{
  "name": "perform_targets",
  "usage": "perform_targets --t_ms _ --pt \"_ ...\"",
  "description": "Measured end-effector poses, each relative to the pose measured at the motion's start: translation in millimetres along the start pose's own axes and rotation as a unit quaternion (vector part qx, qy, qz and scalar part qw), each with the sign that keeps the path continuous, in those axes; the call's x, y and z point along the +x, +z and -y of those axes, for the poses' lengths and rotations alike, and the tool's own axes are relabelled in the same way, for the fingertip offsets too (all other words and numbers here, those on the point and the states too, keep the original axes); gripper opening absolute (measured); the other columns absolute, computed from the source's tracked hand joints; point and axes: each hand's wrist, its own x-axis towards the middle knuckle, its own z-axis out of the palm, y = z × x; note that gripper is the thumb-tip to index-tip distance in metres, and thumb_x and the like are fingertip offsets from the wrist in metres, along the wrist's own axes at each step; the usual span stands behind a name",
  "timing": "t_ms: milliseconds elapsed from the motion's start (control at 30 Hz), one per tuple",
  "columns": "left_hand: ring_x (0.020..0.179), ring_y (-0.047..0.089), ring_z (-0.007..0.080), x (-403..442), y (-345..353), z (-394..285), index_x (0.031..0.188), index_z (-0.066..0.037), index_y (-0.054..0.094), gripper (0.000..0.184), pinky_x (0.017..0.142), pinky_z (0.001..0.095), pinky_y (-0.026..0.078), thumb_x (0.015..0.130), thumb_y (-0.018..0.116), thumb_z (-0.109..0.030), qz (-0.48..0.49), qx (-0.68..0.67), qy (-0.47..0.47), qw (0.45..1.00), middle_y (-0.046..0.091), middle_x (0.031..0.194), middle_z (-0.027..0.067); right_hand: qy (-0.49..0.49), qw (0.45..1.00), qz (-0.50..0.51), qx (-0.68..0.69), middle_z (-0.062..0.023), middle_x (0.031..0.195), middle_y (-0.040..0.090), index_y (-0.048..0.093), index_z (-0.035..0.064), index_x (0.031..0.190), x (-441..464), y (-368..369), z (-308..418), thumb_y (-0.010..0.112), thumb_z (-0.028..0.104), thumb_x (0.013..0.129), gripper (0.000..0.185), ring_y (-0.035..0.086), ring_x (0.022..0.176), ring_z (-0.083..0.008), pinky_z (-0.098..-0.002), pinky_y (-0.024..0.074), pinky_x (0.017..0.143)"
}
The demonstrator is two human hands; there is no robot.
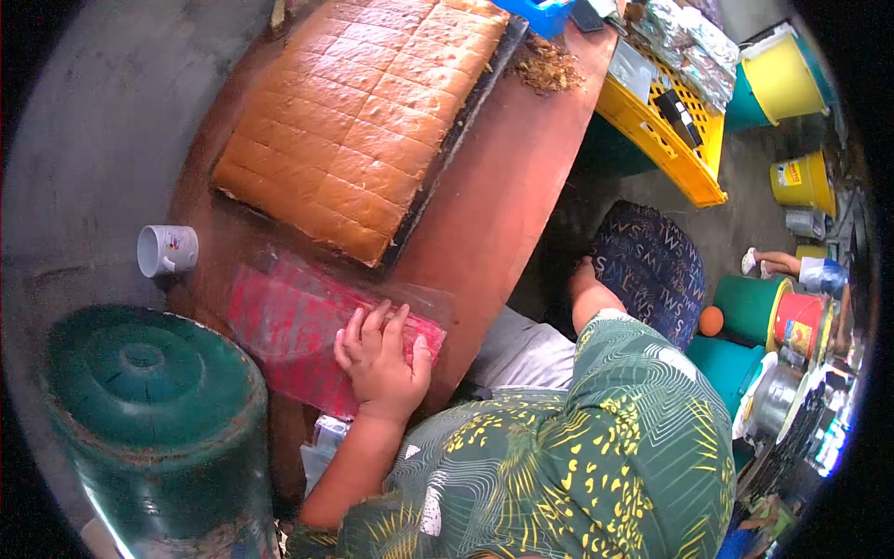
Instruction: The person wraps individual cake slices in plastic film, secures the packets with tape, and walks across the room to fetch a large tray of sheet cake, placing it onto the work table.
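My left hand (384,363) lies palm down with its fingers apart on a flat red and clear plastic packet (289,312) at the near end of the table. Just beyond the packet is a large brown slab of cake (358,112), scored into rectangles, on a dark tray (456,140). On the other side, my right hand (584,272) is low beside a dark cushioned seat (652,265) with printed lettering. Its fingers are too foreshortened to make out.
A white mug (168,251) stands left of the packet, by a big green lidded drum (149,401). Brown crumbs (549,65) lie on the reddish table (507,177). A yellow crate (643,126) and several buckets, one yellow (803,183), stand to the right. Another person's leg (778,261) shows far right.
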Motion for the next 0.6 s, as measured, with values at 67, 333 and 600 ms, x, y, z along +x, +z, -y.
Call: perform_targets --t_ms 67,333,600 --pt "0.140 0.038 0.0389 1 1 0 0.133 -0.014 0.064 0.049 0.118 0.0621 0.020 0.090 0.062 -0.038 -0.006 -0.008 0.000 1.000 0.056 0.140 0.0129 -0.010 1.000 -0.009 0.014 -0.0086 0.157 0.047 0.058 0.0149 0.146 -6 5 3 0.052 0.033 0.101 0.049 0.040 0.146 -0.0312 -0.0576 0.0232 0.121" --pt "0.141 0.039 0.0374 0 2 1 0.132 -0.014 0.065 0.048 0.117 0.0616 0.021 0.089 0.062 -0.037 -0.006 -0.005 0.002 1.000 0.056 0.141 0.0110 -0.156 0.968 -0.137 0.144 -0.0096 0.158 0.046 0.056 0.0140 0.147 -15 -86 59 0.051 0.033 0.101 0.050 0.039 0.147 -0.0318 -0.0575 0.0220 0.122" --pt "0.141 0.039 0.0363 -1 4 3 0.132 -0.017 0.065 0.047 0.117 0.0619 0.020 0.089 0.062 -0.037 -0.012 -0.021 0.000 1.000 0.056 0.141 0.0089 -0.195 0.956 -0.137 0.173 -0.0105 0.159 0.045 0.054 0.0130 0.148 0 -182 80 0.051 0.033 0.101 0.051 0.038 0.148 -0.0325 -0.0574 0.0208 0.123"
